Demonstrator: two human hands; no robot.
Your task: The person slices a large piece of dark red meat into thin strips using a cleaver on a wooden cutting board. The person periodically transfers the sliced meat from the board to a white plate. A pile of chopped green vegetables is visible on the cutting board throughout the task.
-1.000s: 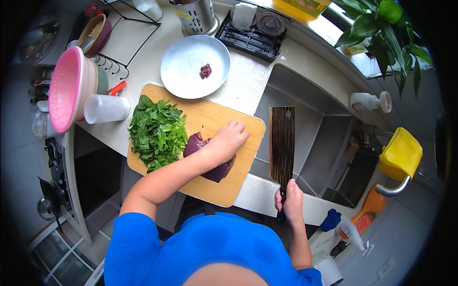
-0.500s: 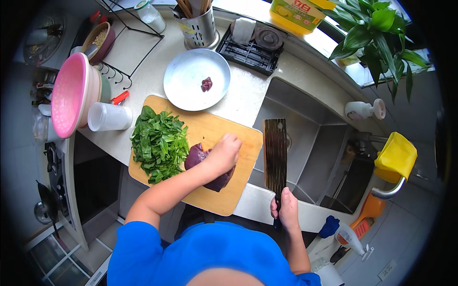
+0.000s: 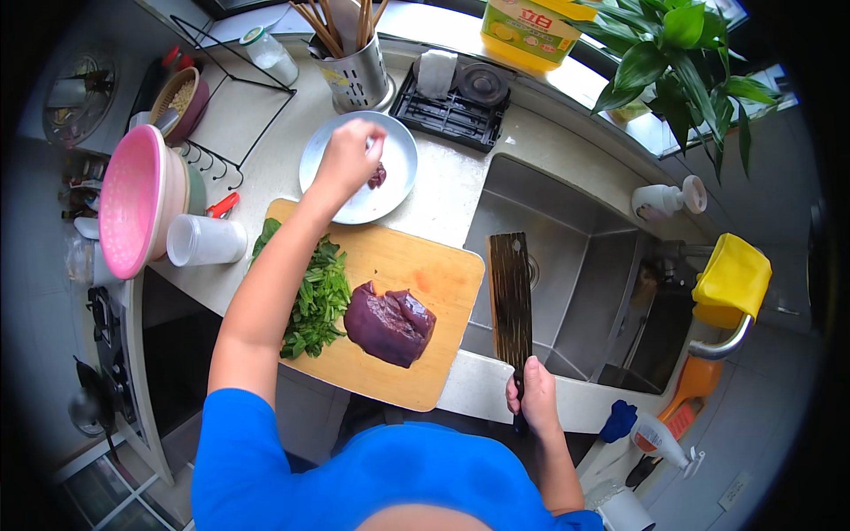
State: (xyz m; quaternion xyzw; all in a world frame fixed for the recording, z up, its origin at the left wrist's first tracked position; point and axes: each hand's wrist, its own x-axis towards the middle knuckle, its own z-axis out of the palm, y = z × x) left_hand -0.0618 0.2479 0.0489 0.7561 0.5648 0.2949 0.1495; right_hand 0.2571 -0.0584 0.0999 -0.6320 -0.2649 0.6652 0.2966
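Over the white plate my left hand hovers with its fingers pinched together; what they hold, if anything, I cannot make out. A few small dark red pieces of liver lie on the plate just below the hand. My right hand grips the black handle of a cleaver, its broad dark blade pointing away from me beside the sink. On the wooden cutting board rests a large piece of dark red liver. Chopped leafy greens are heaped left of it, partly covered by my left forearm.
A steel sink is at the right. Left of the board stand a white plastic container and a pink basin. Behind the plate are a chopstick holder and a black rack.
My left hand has left the liver on the board and moved away from me to above the plate. The cleaver stays in my right hand, almost unmoved.
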